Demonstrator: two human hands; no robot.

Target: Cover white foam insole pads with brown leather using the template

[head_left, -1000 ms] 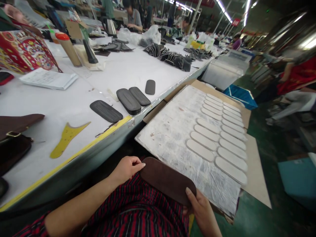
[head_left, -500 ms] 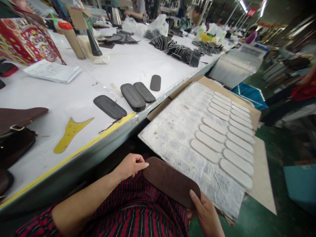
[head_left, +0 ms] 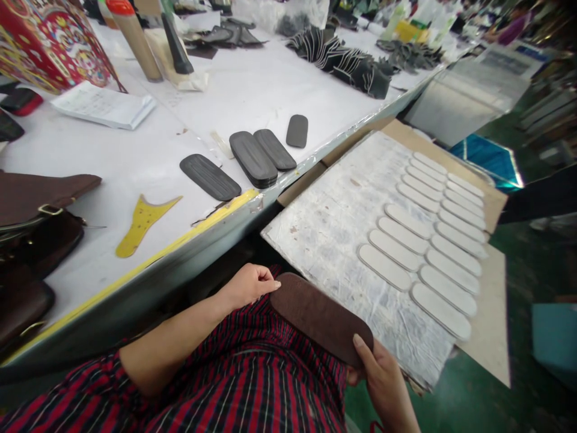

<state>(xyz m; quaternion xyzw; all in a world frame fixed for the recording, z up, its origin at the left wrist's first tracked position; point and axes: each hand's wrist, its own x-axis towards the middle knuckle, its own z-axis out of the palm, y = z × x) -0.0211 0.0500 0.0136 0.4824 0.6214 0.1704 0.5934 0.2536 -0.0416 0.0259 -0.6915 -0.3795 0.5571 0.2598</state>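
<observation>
A long brown leather piece (head_left: 320, 319) with rounded ends lies at a slant over my lap. My right hand (head_left: 381, 367) grips its near right end, thumb on top and fingers underneath. At the far left end, my left hand (head_left: 255, 285) is closed in a pinch at the edge of the leather. Just beyond is a whitish board (head_left: 315, 234) carrying rows of pale oval pieces (head_left: 383, 267). On the table, close to its edge, lie a dark grey oval piece (head_left: 210, 177), a stack of similar pieces (head_left: 253, 159) and a smaller grey one (head_left: 297, 131).
The white table (head_left: 216, 84) has a yellow-taped edge. On it are a yellow template (head_left: 144, 225), a brown leather bag (head_left: 40, 240), a paper pad (head_left: 103, 105), a bottle (head_left: 137, 42) and bundled dark strips (head_left: 342, 60). A blue bin (head_left: 489, 159) stands beyond the board.
The view has shifted, so the table and board sit a little further right and higher. Both hands keep the same hold on the brown leather piece.
</observation>
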